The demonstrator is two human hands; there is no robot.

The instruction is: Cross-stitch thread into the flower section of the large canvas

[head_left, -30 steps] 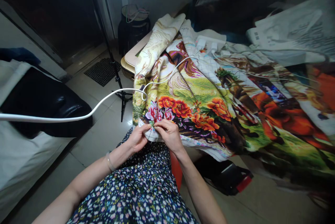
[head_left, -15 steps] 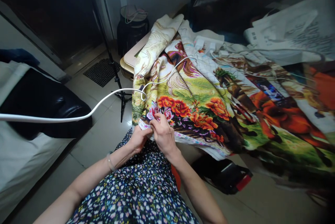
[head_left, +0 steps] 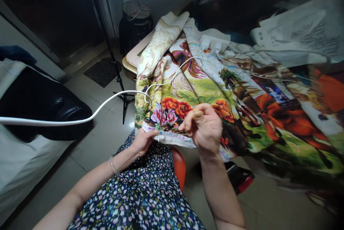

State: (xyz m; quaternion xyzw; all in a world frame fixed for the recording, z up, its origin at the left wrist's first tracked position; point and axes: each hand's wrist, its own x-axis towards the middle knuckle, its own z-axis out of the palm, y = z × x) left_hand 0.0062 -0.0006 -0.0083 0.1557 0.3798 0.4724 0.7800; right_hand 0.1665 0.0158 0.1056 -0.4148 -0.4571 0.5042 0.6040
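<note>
A large embroidered cloth with orange and pink flowers and horses drapes from a table down toward my lap. My left hand pinches the cloth's lower white hem near the pink flowers. My right hand is raised to the right of it, fingers closed in a pinch as if on a needle or thread, which is too thin to make out. I wear a dark floral dress.
A white cable runs from the left across the cloth's top. A black seat stands left, a tripod stand and dark bin behind. Papers and a black bag lie at the back right. A red stool is beneath me.
My right hand has lifted away from the hem and pulled up and to the right. My left hand has stayed on the cloth's edge.
</note>
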